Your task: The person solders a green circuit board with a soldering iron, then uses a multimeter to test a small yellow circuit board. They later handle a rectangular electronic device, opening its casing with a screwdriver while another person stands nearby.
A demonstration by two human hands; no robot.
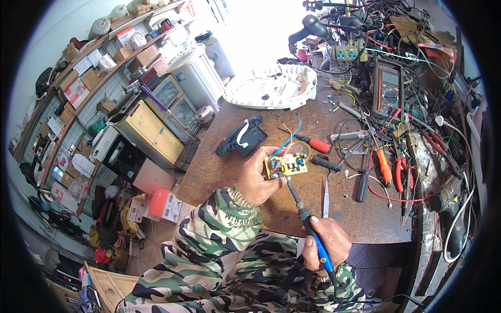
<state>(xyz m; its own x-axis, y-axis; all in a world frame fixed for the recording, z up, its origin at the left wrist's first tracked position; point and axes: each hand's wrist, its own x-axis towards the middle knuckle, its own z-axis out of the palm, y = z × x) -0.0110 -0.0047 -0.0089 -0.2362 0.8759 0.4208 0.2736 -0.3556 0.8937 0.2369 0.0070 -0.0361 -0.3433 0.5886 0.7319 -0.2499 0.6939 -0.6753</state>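
Note:
My left hand (255, 180) grips a small yellow circuit board (292, 165) by its left end, thumb across the near edge. Blue, red and yellow wires rise from the board, and small components stand on its face. In my right hand (330, 241) is a blue-handled soldering iron (319, 246), its fingers wrapped round the grip. The iron's tip points up and left, at the board's near edge; whether it touches cannot be made out. Just beyond my left hand lies a black plastic housing (244, 139) with a white strip on it.
A white round plastic cover (269, 86) rests at the table's far edge. Screwdrivers, including an orange one (384, 168), red pliers (399, 172), tweezers (326, 198) and a multimeter (389, 88) lie to the right among tangled cables. Loaded shelves (78, 104) line the left wall.

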